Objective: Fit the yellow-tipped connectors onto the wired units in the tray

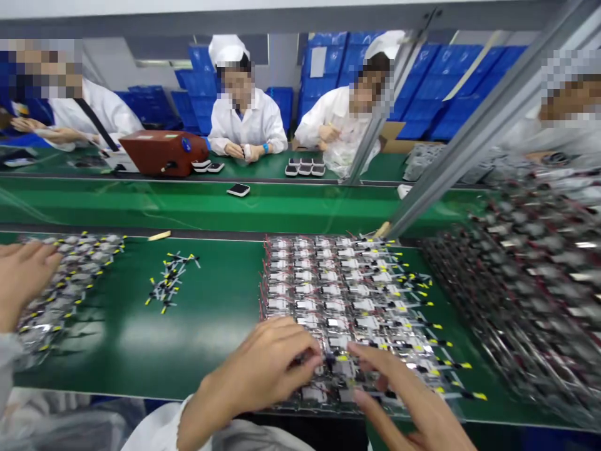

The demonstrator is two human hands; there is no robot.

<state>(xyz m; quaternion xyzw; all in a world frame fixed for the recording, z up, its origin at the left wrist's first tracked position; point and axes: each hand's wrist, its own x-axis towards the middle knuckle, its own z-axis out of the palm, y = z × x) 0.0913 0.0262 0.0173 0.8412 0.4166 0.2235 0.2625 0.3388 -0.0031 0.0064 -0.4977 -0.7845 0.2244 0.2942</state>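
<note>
The green bench (211,351) carries a loaded clear tray (323,408) right of its middle, toward three o'clock; stacked trays (498,326) farther out; short cables (168,282) toward ten; another filled tray (35,356) at nine.

A loose white sleeve (153,432), creased, its cuff (180,421) ending short of the bare left hand (275,357); the right hand (410,391) is bare too.

Yellow tips (479,396) are dotting the right edge and red wires (261,294) the left of the silvery-white gridded parts (307,304), the counter (218,351) is gleaming dark green, and far white coats (271,119) are contrasting with blue bins (429,74).
</note>
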